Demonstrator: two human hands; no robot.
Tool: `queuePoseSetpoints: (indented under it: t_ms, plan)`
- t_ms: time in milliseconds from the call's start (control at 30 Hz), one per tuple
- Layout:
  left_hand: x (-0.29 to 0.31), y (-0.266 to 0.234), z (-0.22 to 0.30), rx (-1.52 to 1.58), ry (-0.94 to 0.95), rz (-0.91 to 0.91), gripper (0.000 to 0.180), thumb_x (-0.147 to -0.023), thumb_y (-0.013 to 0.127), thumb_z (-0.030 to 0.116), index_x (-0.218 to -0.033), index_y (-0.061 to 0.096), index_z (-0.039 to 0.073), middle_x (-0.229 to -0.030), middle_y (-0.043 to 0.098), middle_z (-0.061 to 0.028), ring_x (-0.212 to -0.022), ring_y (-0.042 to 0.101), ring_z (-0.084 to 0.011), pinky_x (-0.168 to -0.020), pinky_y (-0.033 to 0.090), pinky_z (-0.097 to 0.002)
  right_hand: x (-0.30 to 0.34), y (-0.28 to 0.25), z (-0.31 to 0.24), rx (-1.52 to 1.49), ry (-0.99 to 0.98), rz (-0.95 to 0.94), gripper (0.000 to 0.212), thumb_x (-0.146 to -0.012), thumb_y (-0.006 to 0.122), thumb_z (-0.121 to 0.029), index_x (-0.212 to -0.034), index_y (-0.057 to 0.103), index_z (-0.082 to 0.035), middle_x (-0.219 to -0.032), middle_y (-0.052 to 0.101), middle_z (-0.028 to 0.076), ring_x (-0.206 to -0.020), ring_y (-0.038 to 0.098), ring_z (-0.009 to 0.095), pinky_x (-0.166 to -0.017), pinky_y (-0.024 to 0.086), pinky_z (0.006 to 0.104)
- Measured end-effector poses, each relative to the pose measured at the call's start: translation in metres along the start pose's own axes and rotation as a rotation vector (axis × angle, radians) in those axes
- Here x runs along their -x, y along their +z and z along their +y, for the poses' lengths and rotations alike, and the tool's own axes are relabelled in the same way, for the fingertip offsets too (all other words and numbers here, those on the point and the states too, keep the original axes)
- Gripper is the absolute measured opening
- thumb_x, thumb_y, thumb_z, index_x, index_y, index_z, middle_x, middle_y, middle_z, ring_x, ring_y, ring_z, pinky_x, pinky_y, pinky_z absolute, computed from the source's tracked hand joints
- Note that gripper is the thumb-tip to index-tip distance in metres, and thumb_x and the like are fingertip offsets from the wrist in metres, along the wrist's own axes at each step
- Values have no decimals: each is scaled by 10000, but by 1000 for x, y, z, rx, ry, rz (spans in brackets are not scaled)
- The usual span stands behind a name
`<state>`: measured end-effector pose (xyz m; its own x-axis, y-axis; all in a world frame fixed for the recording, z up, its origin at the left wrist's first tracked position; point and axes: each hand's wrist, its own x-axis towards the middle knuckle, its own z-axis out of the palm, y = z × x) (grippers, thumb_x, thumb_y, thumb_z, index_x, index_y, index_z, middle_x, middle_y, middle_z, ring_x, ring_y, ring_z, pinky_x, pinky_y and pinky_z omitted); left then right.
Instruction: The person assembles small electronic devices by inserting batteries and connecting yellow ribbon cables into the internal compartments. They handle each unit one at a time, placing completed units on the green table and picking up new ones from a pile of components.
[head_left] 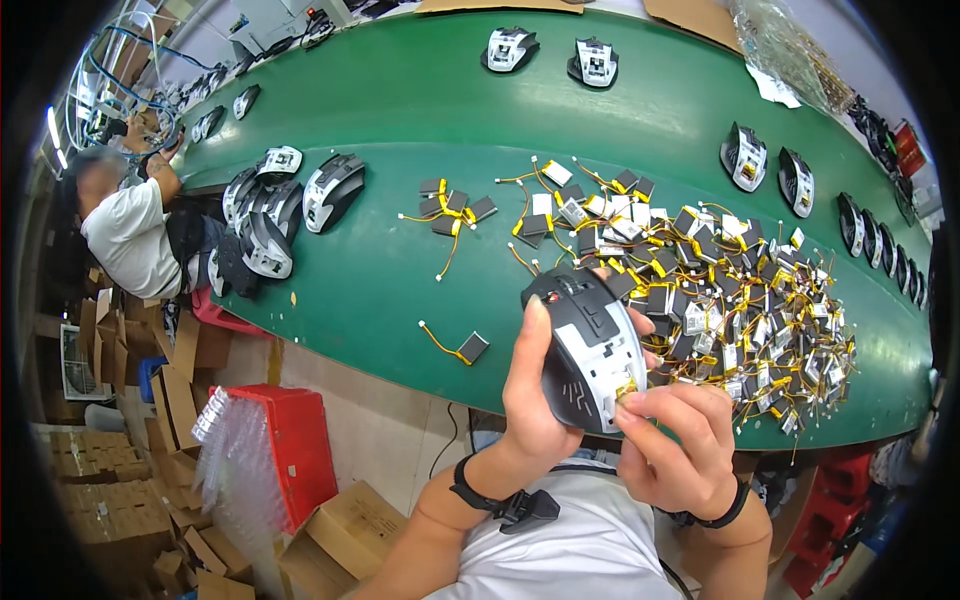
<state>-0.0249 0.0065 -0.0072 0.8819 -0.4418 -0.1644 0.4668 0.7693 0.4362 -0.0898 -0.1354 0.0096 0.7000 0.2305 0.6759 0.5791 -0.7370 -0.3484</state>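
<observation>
Head view. My left hand [540, 405] is wrapped round a black-and-white computer mouse [600, 355], thumb along its left flank, fingertips showing at its right side. Mouse is held raised at the near edge of the green table [390, 300], tilted, scroll-wheel end pointing away from me; its white back section has cut-outs. My right hand [680, 440] has thumb and forefinger pinched together on a small yellow piece [626, 389] at the near right of that white section; the tips cover most of it. Remaining fingers curled.

Beyond my right hand: large heap of flat wired battery cells [710, 310], grey, white and yellow-taped. A smaller cluster of cells [450, 210] lies left of the heap, and a single cell [473, 347] lies alone nearer me, its lead running to the left.

Other mice: a group [265, 215] at the left of the table, two [596, 64] at the far side, a row [873, 243] at the right. A co-worker [130, 235] in a white top is at far left.
</observation>
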Motion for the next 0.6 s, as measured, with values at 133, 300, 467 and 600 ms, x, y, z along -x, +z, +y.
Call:
queuePoseSetpoints:
  t_ms: [133, 300, 467, 600]
  plan:
    - [1, 0, 1, -37, -52, 11, 730, -981, 241, 604, -1397, 374, 19, -1103, 619, -226, -885, 667, -341, -771, 566, -416, 10, -2, 1, -124, 27, 15, 311, -706, 661, -15, -1007, 610, -72, -1061, 697, 54, -826, 597, 194, -698, 416, 321]
    - [-1, -1, 1, -120, -75, 63, 726, -979, 246, 606, -1397, 376, 27, -1090, 625, -223, -876, 669, -344, -769, 566, -417, 16, -2, 6, -64, -12, -41, 310, -747, 616, -2, -1031, 528, -89, -1111, 702, 53, -847, 589, 193, -694, 391, 328]
    - [-7, -1, 9, 5, -151, -72, 708, -981, 275, 589, -1416, 355, 35, -1160, 593, -272, -921, 673, -373, -786, 576, -440, 6, -17, 12, -218, 150, 42, 295, -728, 593, 26, -1002, 560, -79, -1068, 689, 101, -905, 592, 249, -774, 440, 361]
    - [-21, 21, 45, -350, -177, -44, 745, -965, 306, 601, -1429, 360, 21, -1234, 575, -291, -936, 671, -408, -811, 566, -479, 5, -40, 28, -142, 384, 136, 225, -702, 594, 53, -903, 608, -47, -973, 680, 122, -882, 604, 305, -830, 473, 396]
